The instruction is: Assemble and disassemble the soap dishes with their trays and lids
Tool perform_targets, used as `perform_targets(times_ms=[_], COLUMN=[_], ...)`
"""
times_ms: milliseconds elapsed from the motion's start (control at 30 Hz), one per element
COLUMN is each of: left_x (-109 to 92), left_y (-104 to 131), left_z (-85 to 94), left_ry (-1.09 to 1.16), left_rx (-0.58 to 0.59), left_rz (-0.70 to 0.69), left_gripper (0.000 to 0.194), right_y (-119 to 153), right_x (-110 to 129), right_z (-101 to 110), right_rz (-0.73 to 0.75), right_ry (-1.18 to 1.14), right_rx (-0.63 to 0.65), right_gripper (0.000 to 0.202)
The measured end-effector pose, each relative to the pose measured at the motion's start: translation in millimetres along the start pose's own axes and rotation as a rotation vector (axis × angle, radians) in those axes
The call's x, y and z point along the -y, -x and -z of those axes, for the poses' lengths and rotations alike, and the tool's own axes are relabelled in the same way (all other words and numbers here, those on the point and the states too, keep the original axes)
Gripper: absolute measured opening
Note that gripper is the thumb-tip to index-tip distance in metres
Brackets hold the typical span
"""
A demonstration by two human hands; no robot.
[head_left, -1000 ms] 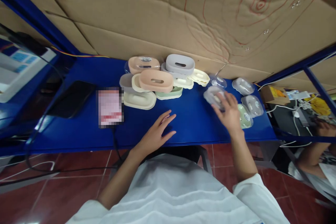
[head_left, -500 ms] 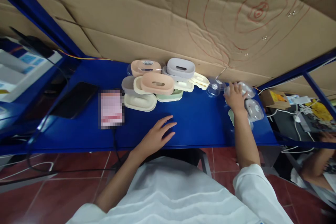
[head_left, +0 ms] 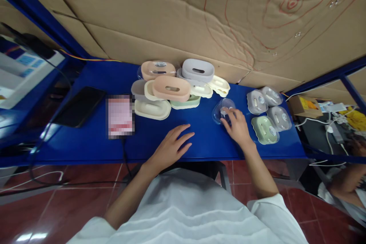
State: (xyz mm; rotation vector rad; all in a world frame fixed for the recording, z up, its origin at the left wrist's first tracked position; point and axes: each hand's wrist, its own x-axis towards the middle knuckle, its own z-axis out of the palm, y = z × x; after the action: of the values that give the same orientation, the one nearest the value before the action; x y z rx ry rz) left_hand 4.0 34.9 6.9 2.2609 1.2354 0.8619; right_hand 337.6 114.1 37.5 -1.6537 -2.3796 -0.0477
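My right hand (head_left: 236,126) has its thumb and fingers on a clear plastic lid (head_left: 219,112), a see-through dome on the blue table (head_left: 200,137). Fingers apart and holding nothing, my left hand (head_left: 173,143) hovers or rests by the table's front edge; which, I cannot tell. Beyond it lies a pile of oval plastic pieces: a peach box with a slot (head_left: 162,88), a grey slotted box (head_left: 190,69), a cream tray (head_left: 153,111) and a green piece (head_left: 187,103). Right of my right hand stand clear-lidded boxes, a green one (head_left: 261,131) and grey ones (head_left: 257,105).
A dark phone-like slab (head_left: 78,106) and a blurred-out pink item (head_left: 120,116) with a cable lie at the left. Cardboard (head_left: 137,19) walls the back. A blue frame bar (head_left: 351,91) and another person's arm (head_left: 347,179) are at the right.
My right hand has moved left from the lidded boxes to the clear lid, which now sits nearer to me and further left. My left hand has hardly moved.
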Motion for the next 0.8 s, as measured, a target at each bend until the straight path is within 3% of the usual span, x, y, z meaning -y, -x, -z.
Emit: perform_targets(times_ms=[100, 200, 300, 433, 533, 600, 700, 800], left_x=[0.3, 3.9, 11.4, 17.1, 7.9, -3.7, -20.1, -26.8], left_y=[-9.4, -32.7, -61.6, -79.7, -66.8, -47.4, -13.5, 10.5], left_z=[12.0, 28.5, 40.4, 45.2, 41.8, 35.9, 21.9, 6.4], left_ry=[-0.136, -0.258, -0.33, -0.346, -0.343, -0.335, -0.301, -0.254], left_rx=[-0.172, -0.341, -0.39, -0.392, -0.342, -0.261, -0.136, -0.018], left_rz=[0.024, 0.128, 0.238, 0.284, 0.17, 0.055, -0.067, -0.099], left_gripper=[0.046, 0.055, 0.05, 0.027, 0.018, 0.018, 0.021, 0.025], right_y=[18.5, 26.1, 30.2, 43.2, 50.9, 50.6, 45.2, 44.2], right_x=[6.5, 1.3, 8.9, 46.2, 62.2, 58.1, 40.0, 28.5], right_z=[6.3, 11.3, 8.6, -10.2, -25.6, -29.3, -19.9, 1.7], right_rz=[0.129, 0.09, 0.064, 0.107, -0.025, -0.156, -0.265, -0.331], right_ry=[-0.171, -0.19, -0.143, -0.151, -0.204, -0.24, -0.278, -0.316], right_rx=[0.029, -0.022, -0.081, -0.083, -0.136, -0.184, -0.21, -0.229], right_gripper=[0.043, 0.045, 0.044, 0.045, 0.051, 0.047, 0.048, 0.048])
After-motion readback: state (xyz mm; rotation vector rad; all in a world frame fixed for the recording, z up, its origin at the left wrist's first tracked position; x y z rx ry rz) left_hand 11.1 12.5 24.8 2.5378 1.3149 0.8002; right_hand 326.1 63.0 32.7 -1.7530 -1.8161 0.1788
